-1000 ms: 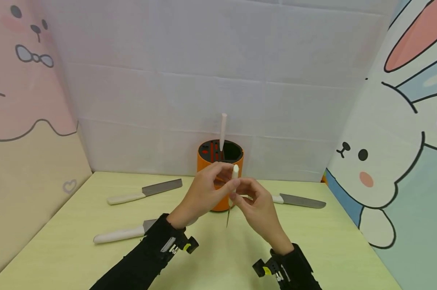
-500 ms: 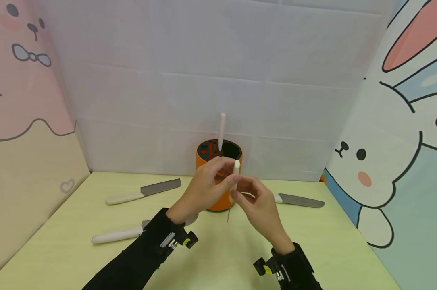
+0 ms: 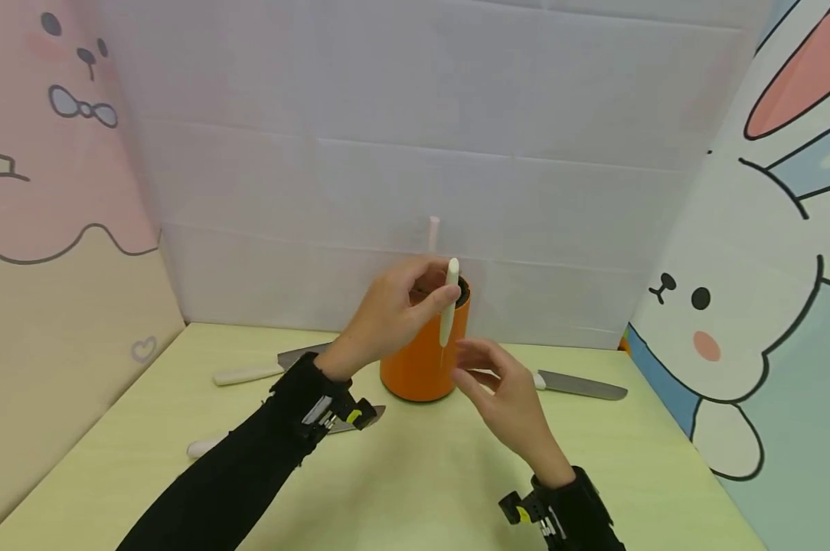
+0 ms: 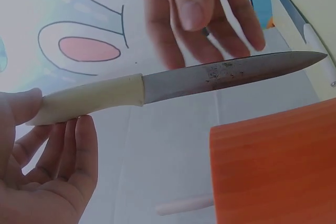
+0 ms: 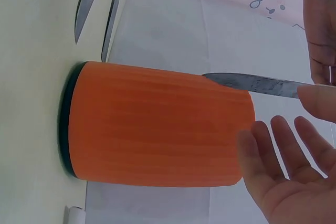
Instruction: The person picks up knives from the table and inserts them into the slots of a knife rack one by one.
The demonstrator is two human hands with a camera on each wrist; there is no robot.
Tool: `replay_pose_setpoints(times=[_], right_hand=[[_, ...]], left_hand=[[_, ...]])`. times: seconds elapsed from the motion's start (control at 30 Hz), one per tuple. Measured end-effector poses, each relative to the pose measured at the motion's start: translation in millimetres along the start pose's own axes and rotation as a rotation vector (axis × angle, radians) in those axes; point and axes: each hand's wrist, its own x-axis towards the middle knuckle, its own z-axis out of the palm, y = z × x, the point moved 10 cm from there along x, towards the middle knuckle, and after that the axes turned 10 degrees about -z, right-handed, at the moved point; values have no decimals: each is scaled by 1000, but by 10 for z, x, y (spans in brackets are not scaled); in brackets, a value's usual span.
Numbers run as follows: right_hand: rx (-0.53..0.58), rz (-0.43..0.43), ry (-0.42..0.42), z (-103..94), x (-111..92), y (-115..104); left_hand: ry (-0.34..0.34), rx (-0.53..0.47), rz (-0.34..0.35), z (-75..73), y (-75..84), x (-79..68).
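Note:
My left hand pinches the end of a kitchen knife's white handle between thumb and fingers. The knife is point down in front of an orange knife block, its tip outside the block. Its grey blade shows dark marks in the left wrist view. My right hand is lower, beside the blade, fingers loosely bent and spread. In the left wrist view, the right hand appears to grip nothing. A second white handle rises from the block, partly hidden by my left hand.
Two knives lie at the left of the pale table, one farther back and one nearer, both partly covered by my left arm. A third knife lies right of the block. Decorated panels and a white sheet enclose the table.
My left hand has raised the knife and moved it toward the block's top. My right hand, which was pinching the lower handle, has let go and stays lower.

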Motion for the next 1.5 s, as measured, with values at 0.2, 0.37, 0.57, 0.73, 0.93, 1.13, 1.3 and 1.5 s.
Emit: replay_pose_setpoints(times=[0.2, 0.37, 0.57, 0.73, 0.93, 1.13, 1.3, 1.5], right_hand=[[-103, -6, -25, -86, -69, 51], [-154, -14, -65, -134, -205, 268], [-202, -13, -105, -177, -334, 602], [-242, -23, -133, -184, -346, 674], [-289, -35, -148, -199, -368, 684], [-293, -32, -146, -213, -373, 701], [-288, -34, -145, -204, -370, 695], [-290, -35, -141, -194, -357, 684]], left_hand=[[22, 23, -10, -168, -28, 186], [34, 68, 12, -306, 11, 323], [55, 110, -15, -474, 57, 515], [64, 132, -18, -564, 99, 662], [60, 95, -25, -641, 138, 798], [70, 104, -33, -692, 135, 915], [74, 124, -45, -705, 70, 966], [78, 126, -48, -702, -27, 979]])
